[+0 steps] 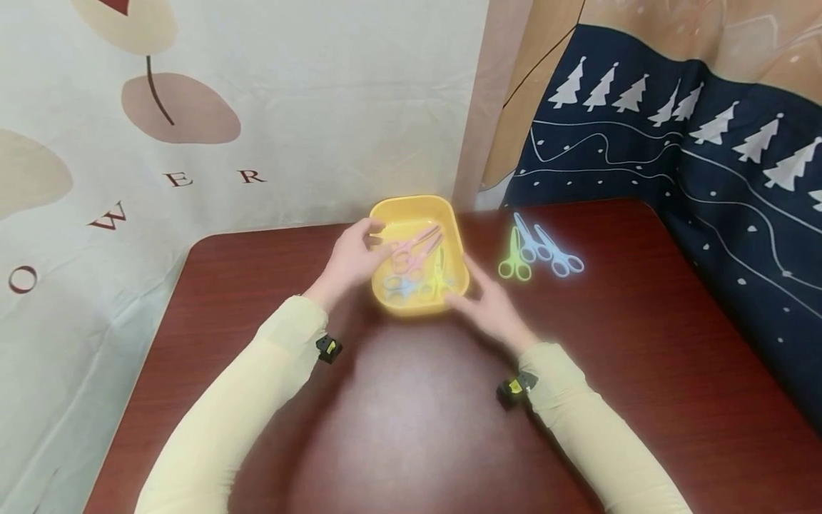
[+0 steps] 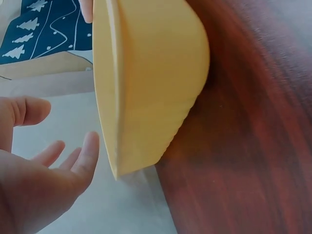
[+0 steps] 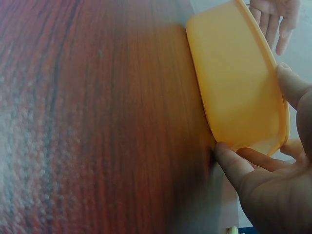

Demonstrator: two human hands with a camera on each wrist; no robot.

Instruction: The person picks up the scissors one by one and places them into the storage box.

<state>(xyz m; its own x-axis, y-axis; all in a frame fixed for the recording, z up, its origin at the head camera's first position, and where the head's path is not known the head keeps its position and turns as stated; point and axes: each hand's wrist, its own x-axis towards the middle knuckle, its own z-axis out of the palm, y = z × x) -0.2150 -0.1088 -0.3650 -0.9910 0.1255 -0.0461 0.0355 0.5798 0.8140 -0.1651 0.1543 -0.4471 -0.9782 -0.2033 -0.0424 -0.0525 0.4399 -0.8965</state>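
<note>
A yellow plastic basket (image 1: 411,202) stands near the table's back edge. Inside lie two pink scissors (image 1: 416,265), yellow-green scissors (image 1: 439,271) and blue scissors (image 1: 402,285). My right hand (image 1: 493,308) grips the basket's near right corner; in the right wrist view its thumb (image 3: 292,85) lies at the rim and the fingers reach along the side and lower edge. Over the left rim hovers my left hand (image 1: 352,253), its fingers loosely spread and holding nothing. In the left wrist view that hand (image 2: 44,180) is beside the rim, apart from the basket wall (image 2: 161,73).
Right of the basket, green scissors (image 1: 515,248) and two blue scissors (image 1: 556,248) lie close together on the dark red wooden table (image 1: 642,321). A pale printed cloth (image 1: 321,107) hangs behind, and a navy cloth with white trees (image 1: 604,146) borders the right side.
</note>
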